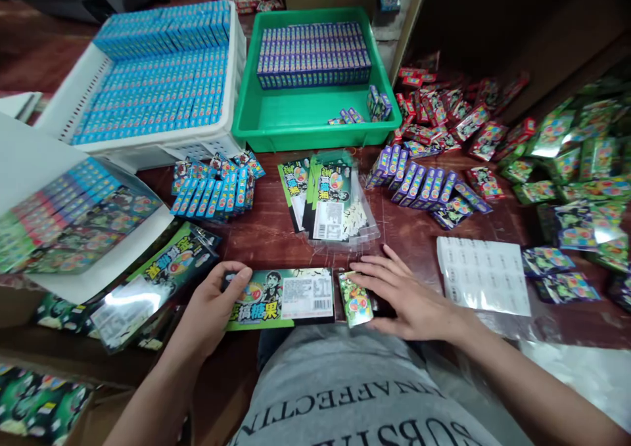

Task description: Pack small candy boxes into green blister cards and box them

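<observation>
Card point(308, 295) lies flat at the near edge of the worktop point(246, 245), close to the person's shirt point(355, 380), its white label face up. The left hand point(217, 301) has its grip pinched on the card's left end, thumb on top. The right hand point(397, 295) rests spread over a small green box point(357, 303) just beside the card's right end; its fingertips touch the top of the box, but I cannot tell whether the grip is closed on it. With the edge so near, a loosened pinch or a tug could send the card towards the lap, and pressure on one side of the box could skew or dent it. The purple boxes point(419, 183) beyond the right hand stand on edge, so a knock might topple them. Beneath the right forearm's reach, a sticker sheet point(483, 275) could be dragged by a sweep of the arm.
</observation>
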Demonstrator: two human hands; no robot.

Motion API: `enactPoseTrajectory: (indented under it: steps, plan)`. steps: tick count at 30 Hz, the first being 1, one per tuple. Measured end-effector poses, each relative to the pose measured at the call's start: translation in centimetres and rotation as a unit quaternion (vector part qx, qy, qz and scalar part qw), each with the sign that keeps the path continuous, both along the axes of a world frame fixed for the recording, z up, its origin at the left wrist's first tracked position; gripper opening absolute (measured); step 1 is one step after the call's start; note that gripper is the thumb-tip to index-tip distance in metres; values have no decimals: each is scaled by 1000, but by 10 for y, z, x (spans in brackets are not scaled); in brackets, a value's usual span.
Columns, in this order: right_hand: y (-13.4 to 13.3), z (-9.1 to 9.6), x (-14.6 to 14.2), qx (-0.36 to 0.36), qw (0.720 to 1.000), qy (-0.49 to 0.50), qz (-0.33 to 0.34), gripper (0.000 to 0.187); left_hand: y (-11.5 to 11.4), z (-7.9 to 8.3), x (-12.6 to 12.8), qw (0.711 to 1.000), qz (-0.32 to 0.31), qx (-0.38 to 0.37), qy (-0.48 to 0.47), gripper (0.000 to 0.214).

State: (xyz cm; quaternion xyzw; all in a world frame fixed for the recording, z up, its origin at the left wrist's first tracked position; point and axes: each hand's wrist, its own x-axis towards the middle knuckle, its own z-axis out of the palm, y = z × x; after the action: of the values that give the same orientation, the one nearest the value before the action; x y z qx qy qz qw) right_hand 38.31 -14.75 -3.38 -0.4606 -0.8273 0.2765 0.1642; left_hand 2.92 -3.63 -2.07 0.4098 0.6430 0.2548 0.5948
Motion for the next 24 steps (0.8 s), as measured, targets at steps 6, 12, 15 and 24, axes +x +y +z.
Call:
enactPoseTrajectory:
  steps: [6, 12, 15, 24]
  plan:
    - [9, -1, -7, 31, 994, 103, -12, 79, -3, 13, 10, 998, -1, -42, -50, 45]
    - [15, 9, -10, 72, 991, 109, -32, 88, -9, 16, 29, 996, 34, -25, -76, 47]
    - [11, 16, -13, 61, 983, 131, -116, 88, -11, 17, 37, 994, 66, 11, -88, 45]
    - [-5, 21, -50, 74, 936, 173, -297, 73, -18, 20, 53, 981, 121, 83, -125, 39]
